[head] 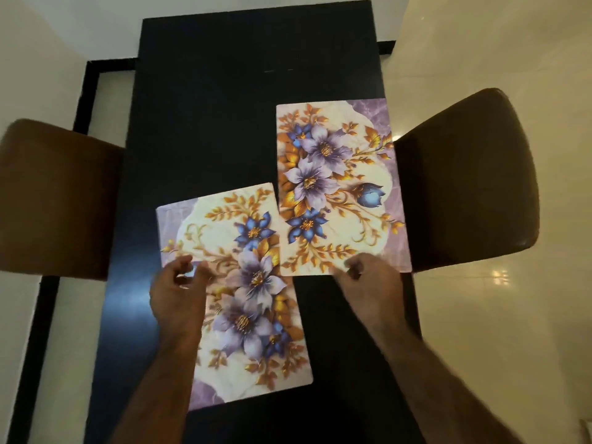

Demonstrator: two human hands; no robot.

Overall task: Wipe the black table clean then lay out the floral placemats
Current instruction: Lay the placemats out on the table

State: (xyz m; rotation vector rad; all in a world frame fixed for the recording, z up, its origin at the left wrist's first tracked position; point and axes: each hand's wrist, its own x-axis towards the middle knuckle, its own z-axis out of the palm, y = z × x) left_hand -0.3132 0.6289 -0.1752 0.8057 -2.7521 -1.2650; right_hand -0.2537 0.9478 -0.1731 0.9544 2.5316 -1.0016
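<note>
Two floral placemats lie on the black table (224, 107). The right placemat (339, 187) sits flat along the table's right edge. Slightly skewed, the left placemat (243, 290) lies nearer to me, its top right corner meeting the other mat. My left hand (179, 293) hovers over the left mat's left side with fingers curled, and whether it pinches the mat is unclear. At the near edge of the right mat, my right hand (368, 280) rests with bent fingers touching the mat's lower border.
A brown padded chair (54, 200) stands at the table's left side and another brown chair (467, 181) at its right. Pale glossy floor tiles with a black border strip (86, 100) surround the table.
</note>
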